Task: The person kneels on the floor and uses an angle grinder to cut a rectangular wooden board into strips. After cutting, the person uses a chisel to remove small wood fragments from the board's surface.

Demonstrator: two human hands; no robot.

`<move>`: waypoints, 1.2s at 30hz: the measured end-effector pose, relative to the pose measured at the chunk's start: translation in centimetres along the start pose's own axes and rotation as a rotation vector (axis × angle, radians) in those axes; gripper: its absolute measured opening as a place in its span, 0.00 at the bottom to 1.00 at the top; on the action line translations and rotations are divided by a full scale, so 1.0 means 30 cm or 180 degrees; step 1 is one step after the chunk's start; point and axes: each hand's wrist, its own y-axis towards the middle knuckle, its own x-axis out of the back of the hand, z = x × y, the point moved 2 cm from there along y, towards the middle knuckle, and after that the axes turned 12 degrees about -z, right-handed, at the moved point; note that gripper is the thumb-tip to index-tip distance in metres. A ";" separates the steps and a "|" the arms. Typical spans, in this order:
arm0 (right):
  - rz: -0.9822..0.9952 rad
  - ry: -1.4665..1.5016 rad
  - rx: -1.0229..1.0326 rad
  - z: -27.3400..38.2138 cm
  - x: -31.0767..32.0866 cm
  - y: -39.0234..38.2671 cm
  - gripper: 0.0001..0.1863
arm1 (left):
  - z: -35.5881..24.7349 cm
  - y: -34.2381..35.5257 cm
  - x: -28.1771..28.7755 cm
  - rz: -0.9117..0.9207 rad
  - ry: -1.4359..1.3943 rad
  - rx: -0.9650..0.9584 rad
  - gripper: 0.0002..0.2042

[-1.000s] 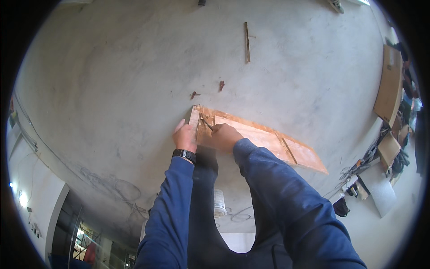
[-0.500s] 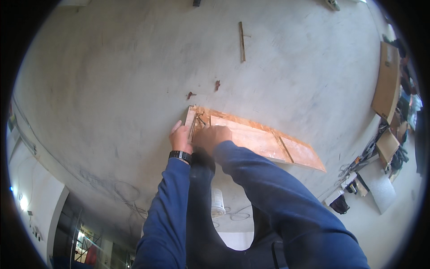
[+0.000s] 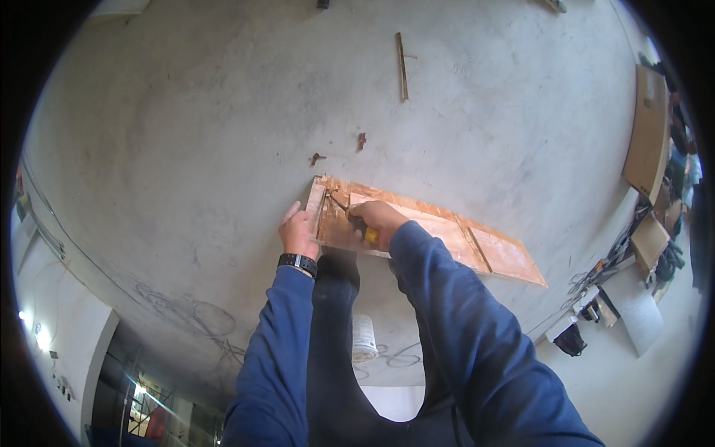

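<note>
In the head view, your left hand (image 3: 299, 232) lies flat with loose, unclenched fingers against the left end of a long reddish wooden panel (image 3: 439, 231) that rests on the grey concrete floor (image 3: 186, 134). It steadies the board and grips nothing. Your right hand (image 3: 378, 220) is clenched around a tool with a yellow handle (image 3: 370, 235); a thin dark shaft runs from the fist up and left toward the panel's near corner, where its tip seems to meet the wood beside a narrow strip along the end. The tip is too small here to say whether it is driven in or only touching.

Judging by how things lie, you are partway through working that left end. The strip at the end and a second crosspiece further right along the panel are both in place on the board, so most of the prying or scraping looks to be left. Two small rusty-brown scraps (image 3: 361, 140) lie on the floor just beyond the panel's corner, apart from it, which may be bits already taken off. A thin wooden stick (image 3: 401, 65) lies well apart, further out. A white bucket (image 3: 364, 337) stands near your legs, below the panel.
</note>
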 end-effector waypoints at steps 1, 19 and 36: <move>0.0117 0.0504 -0.0451 -0.001 0.015 0.003 0.10 | -0.002 0.002 -0.002 0.0003 -0.0046 -0.0017 0.31; -0.0878 -0.4154 0.2282 -0.020 0.045 -0.225 0.31 | -0.173 0.108 -0.165 0.2003 0.4507 -0.2319 0.27; -0.2004 -0.5167 0.3262 -0.198 0.294 -0.070 0.32 | -0.101 0.083 -0.417 0.2544 0.7386 -0.3919 0.13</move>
